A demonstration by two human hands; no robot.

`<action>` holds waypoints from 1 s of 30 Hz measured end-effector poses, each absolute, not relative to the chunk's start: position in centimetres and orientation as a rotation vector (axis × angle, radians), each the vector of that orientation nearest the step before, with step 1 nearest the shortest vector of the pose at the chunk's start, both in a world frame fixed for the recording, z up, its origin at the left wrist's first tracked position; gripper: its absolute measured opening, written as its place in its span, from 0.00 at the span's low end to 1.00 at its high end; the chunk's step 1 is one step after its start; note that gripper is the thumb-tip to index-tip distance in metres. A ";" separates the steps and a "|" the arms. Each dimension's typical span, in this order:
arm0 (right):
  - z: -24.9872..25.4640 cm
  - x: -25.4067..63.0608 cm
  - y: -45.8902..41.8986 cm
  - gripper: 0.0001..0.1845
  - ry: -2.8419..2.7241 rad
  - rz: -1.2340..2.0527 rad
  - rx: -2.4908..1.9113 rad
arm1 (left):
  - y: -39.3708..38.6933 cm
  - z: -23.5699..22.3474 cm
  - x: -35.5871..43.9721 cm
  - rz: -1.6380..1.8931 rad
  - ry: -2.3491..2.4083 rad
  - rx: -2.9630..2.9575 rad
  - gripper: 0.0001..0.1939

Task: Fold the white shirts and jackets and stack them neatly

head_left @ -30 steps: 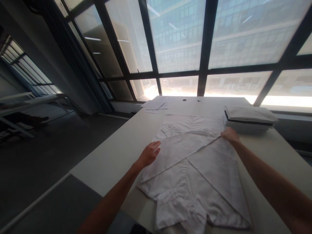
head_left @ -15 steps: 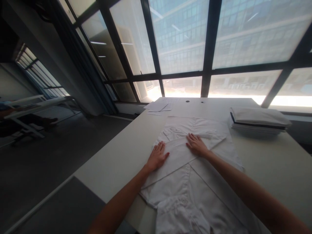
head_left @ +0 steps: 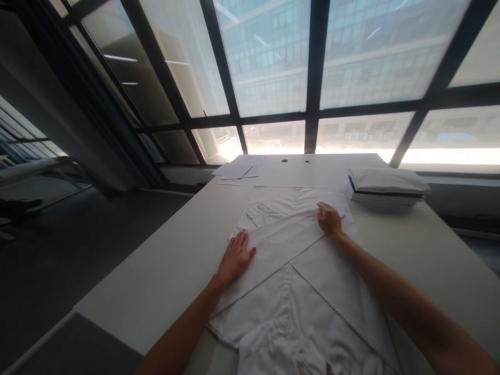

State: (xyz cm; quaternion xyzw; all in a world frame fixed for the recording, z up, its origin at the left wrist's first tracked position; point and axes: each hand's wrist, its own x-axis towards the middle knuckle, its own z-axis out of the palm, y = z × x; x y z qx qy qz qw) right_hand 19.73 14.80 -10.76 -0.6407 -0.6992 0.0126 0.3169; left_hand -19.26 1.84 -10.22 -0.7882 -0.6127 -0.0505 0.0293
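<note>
A white garment (head_left: 273, 250), probably a shirt, lies on the table with long panels folded diagonally across it. My left hand (head_left: 235, 256) rests flat on the garment's left side, fingers stretched and thumb apart. On the upper right, my right hand (head_left: 330, 219) has its fingers curled down on the top edge of the folded panel, gripping the cloth there. Creases run along this panel edge towards the right fingertips. Gathers and a row of stitching or buttons show down the near part of the garment, which is bunched at the bottom of the view.
A stack of folded cloth (head_left: 386, 186), white with a dark layer, sits on the right of the white table (head_left: 175, 245). Paper sheets (head_left: 236, 171) lie at the far left corner. Windows (head_left: 269, 62) stand behind the table. A grey surface (head_left: 82, 346) is at lower left.
My right hand has slid to the right along the panel's edge, and its fingers have gone from spread to curled. My left hand stays on the left side. The view has turned slightly right.
</note>
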 end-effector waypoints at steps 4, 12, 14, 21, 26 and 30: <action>-10.0 23.5 16.2 0.26 -1.446 0.044 -2.034 | 2.0 -10.2 -19.3 -0.143 -1.870 -2.416 0.36; -7.5 27.1 18.4 0.14 -1.569 0.546 -2.141 | 2.5 -10.8 -19.7 -0.175 -1.856 -2.412 0.36; -6.8 27.4 18.8 0.12 -1.566 0.564 -2.082 | 2.6 -10.9 -19.8 -0.182 -1.856 -2.411 0.36; -6.0 28.3 17.7 0.07 -1.593 0.459 -2.017 | 2.9 -11.0 -19.9 -0.160 -1.847 -2.431 0.36; -6.8 27.7 15.6 0.12 -1.568 0.261 -2.089 | 2.7 -10.7 -19.7 -0.131 -1.858 -2.431 0.36; -7.3 23.3 14.3 0.23 -1.626 0.120 -1.998 | 2.6 -10.6 -19.6 -0.122 -1.820 -2.465 0.33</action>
